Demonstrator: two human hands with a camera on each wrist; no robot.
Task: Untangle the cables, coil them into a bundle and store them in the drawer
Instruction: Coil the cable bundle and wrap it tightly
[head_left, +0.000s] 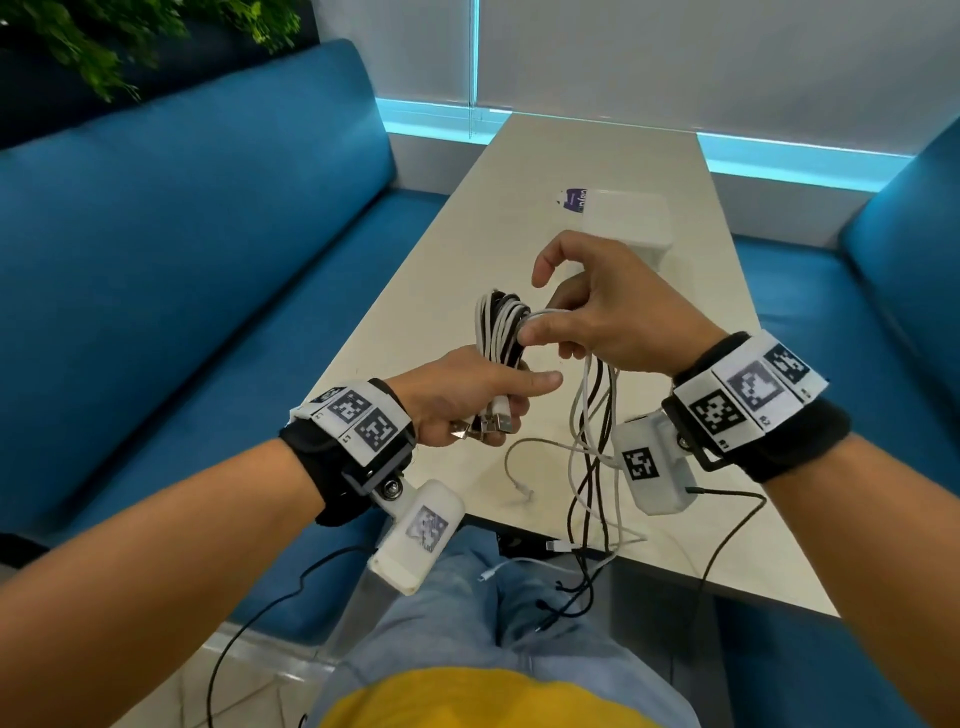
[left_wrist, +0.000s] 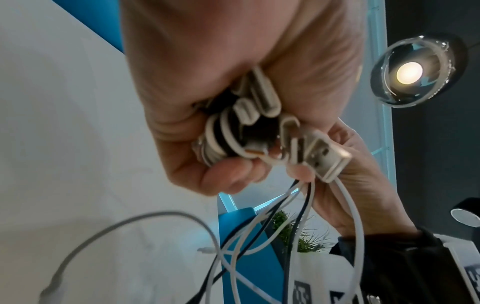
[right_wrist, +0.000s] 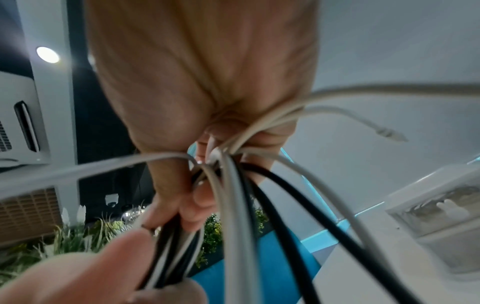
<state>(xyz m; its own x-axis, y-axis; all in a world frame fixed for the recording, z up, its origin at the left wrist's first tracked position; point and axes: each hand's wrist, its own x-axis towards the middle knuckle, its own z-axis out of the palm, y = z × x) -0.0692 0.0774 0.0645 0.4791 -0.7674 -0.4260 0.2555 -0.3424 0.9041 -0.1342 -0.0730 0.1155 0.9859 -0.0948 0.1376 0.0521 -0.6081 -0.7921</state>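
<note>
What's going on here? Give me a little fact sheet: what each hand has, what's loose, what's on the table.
left hand: grips the coiled cable bundle, USB plugs poking out below
right hand: pinches the white cable wrapping round the bundle
loose cable ends: hang over the table edge
table: holds a white drawer box
stage: coiling unfinished

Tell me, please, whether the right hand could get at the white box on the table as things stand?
Probably not yet. The white box sits just beyond the right hand with nothing between, but that hand grips loose cable strands running to the coil in the left hand.
</note>
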